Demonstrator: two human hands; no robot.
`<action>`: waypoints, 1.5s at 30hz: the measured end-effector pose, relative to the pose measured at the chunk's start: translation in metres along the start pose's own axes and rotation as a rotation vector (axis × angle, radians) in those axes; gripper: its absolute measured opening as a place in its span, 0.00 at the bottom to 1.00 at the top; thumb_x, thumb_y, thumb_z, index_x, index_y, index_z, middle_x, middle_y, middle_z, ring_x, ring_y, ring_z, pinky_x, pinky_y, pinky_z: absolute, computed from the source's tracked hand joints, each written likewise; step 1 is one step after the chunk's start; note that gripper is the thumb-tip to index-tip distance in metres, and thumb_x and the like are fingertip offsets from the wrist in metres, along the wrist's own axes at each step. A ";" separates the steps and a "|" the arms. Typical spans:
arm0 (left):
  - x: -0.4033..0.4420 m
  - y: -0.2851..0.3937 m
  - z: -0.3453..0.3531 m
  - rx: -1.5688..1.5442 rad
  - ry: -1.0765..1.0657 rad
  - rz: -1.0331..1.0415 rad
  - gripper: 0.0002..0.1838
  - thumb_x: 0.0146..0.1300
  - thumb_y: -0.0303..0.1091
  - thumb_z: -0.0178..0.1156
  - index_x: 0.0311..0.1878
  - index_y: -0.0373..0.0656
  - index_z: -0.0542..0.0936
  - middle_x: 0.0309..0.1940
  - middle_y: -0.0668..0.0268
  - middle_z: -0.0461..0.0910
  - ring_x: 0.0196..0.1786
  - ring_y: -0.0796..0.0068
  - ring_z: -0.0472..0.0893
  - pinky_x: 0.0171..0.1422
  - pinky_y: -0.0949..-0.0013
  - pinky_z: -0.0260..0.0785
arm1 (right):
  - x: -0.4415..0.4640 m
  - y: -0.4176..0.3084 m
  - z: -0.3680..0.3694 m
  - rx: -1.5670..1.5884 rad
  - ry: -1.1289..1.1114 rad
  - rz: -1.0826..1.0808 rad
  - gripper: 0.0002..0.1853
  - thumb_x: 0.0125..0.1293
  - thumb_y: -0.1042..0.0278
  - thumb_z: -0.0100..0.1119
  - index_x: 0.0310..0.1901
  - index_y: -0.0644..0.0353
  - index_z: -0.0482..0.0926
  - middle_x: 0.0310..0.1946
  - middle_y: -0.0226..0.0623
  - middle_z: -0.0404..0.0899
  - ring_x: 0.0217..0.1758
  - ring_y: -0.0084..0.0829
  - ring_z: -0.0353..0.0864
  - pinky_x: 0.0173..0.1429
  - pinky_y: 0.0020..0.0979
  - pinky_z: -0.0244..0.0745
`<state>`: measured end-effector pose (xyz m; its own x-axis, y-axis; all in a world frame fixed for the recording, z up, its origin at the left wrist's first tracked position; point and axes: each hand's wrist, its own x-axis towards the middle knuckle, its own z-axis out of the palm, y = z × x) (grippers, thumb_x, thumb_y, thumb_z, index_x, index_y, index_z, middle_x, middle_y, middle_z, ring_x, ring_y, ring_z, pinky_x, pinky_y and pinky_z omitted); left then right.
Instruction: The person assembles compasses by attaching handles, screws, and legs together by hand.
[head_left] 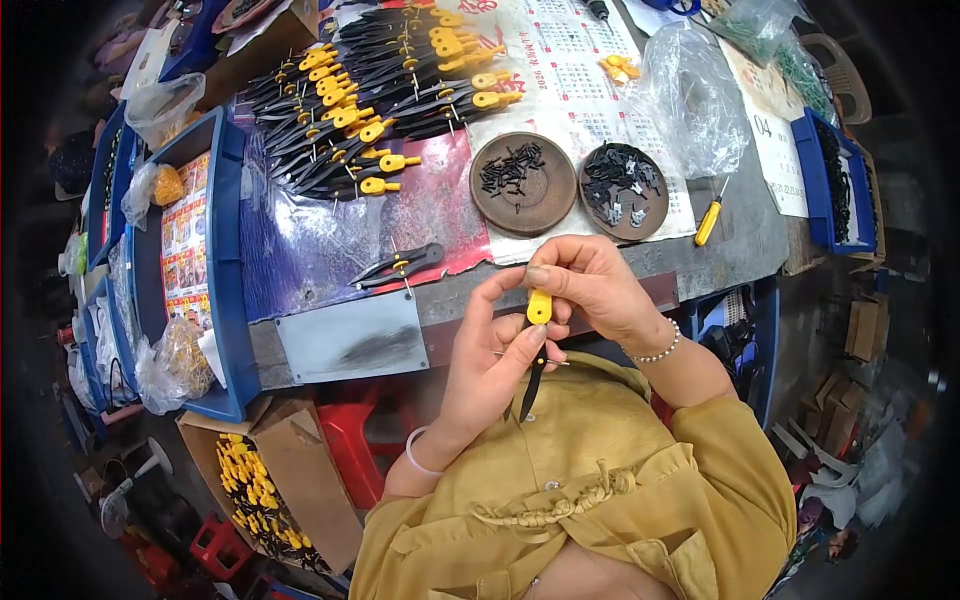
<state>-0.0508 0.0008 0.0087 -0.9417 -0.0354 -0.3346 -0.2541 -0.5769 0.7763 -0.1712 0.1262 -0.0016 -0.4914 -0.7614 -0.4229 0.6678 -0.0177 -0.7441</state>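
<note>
In front of my chest is a slim black tool with a yellow head (540, 306); its dark pointed end hangs downward and a thin metal pin crosses it. My left hand (485, 360) is closed around the tool, thumb pressed below the yellow head. My right hand (598, 285) pinches at the top of the yellow head, and its fingertips hide whatever small part may be there. Just beyond my hands stand a round dish of small black pieces (522, 195) and another dish of black and grey clip-like parts (622, 200). A single black tool (400, 265) lies on the bench to the left.
Rows of similar black tools with yellow heads (350, 115) cover the back left. A yellow screwdriver (708, 222) and a clear plastic bag (695, 95) lie right. Blue bins (235, 260) flank the bench. A cardboard box (310, 470) of yellow-headed pieces stands below left.
</note>
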 end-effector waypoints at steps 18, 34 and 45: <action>-0.002 0.000 -0.008 0.024 0.171 0.015 0.18 0.66 0.25 0.52 0.58 0.33 0.68 0.40 0.54 0.81 0.35 0.75 0.81 0.41 0.74 0.74 | -0.016 -0.062 -0.097 -1.237 0.620 -0.509 0.05 0.57 0.75 0.58 0.36 0.66 0.78 0.30 0.42 0.79 0.32 0.37 0.79 0.38 0.31 0.73; -0.002 0.001 0.001 0.115 0.143 0.010 0.19 0.66 0.26 0.52 0.60 0.33 0.66 0.42 0.53 0.80 0.37 0.74 0.81 0.44 0.72 0.74 | 0.007 -0.059 -0.105 -1.668 0.369 -0.467 0.03 0.54 0.75 0.53 0.32 0.61 0.74 0.30 0.43 0.76 0.36 0.45 0.78 0.39 0.42 0.72; 0.004 -0.007 -0.007 0.040 0.013 -0.002 0.22 0.69 0.29 0.51 0.64 0.33 0.62 0.45 0.58 0.79 0.40 0.79 0.79 0.48 0.75 0.72 | 0.028 -0.071 -0.103 -2.159 0.087 -0.324 0.04 0.50 0.76 0.55 0.30 0.62 0.73 0.29 0.44 0.76 0.31 0.45 0.80 0.35 0.41 0.75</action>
<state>-0.0510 -0.0012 -0.0014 -0.9384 -0.0452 -0.3426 -0.2646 -0.5439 0.7963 -0.2898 0.1725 -0.0144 -0.4845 -0.8584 -0.1687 -0.8690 0.4945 -0.0204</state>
